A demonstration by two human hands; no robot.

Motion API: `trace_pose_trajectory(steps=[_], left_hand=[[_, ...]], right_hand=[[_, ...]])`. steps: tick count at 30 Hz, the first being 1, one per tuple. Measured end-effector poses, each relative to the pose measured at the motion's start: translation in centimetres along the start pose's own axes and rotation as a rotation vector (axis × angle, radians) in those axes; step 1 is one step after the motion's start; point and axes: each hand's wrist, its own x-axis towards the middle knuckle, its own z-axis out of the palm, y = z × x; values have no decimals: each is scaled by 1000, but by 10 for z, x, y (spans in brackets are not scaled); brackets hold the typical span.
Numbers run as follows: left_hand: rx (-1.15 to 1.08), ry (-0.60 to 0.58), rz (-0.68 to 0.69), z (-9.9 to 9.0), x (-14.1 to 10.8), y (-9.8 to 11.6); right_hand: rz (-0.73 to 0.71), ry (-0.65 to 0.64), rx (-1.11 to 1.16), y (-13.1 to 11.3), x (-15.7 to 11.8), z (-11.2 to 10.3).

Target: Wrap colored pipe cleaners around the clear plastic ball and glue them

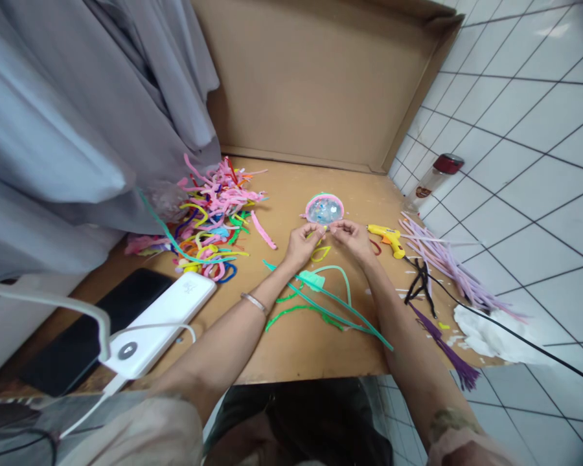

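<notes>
Both hands meet over the middle of the table, fingertips pinched close together. Between them shows a small yellow bit (325, 228), which looks like a piece of pipe cleaner. My left hand (303, 244) and my right hand (352, 238) both appear to grip it. Just below the fingers is a yellow pipe cleaner loop (321, 253); whether it joins the held piece I cannot tell. Right behind the fingertips sits a round clear dish with a pink rim (325, 210), with small colourful bits in it. Teal pipe cleaners (330, 308) and a mint-green block (311, 280) lie between my forearms.
A heap of colourful pipe cleaners (223, 194) lies at the left. A white power bank (162, 323) and a black phone (102, 323) are near the front left. At the right are a yellow glue gun (388, 239), lilac pipe cleaners (447, 265) and a purple tassel (447, 349). Cardboard (315, 77) stands behind.
</notes>
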Motion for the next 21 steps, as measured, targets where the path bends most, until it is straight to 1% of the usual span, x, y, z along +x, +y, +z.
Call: trace_pose_trajectory(steps=[5, 11, 13, 15, 16, 18, 21], left_hand=[[-18, -17, -16, 2, -1, -2], [-83, -63, -103, 3, -1, -3], [-91, -65, -118, 3, -1, -4], [-88, -44, -128, 3, -1, -5], [-83, -23, -128, 3, 0, -6], [-64, 29, -115, 2, 0, -7], [-20, 93, -65, 3, 1, -9]], right_hand=[[-17, -1, 54, -1, -1, 3], [-17, 2, 49, -4, -2, 5], [-16, -5, 35, -5, -2, 5], [-10, 20, -21, -5, -1, 3], [-8, 57, -73, -5, -1, 2], [-3, 178, -240, -4, 0, -2], [4, 430, -579, -3, -1, -14]])
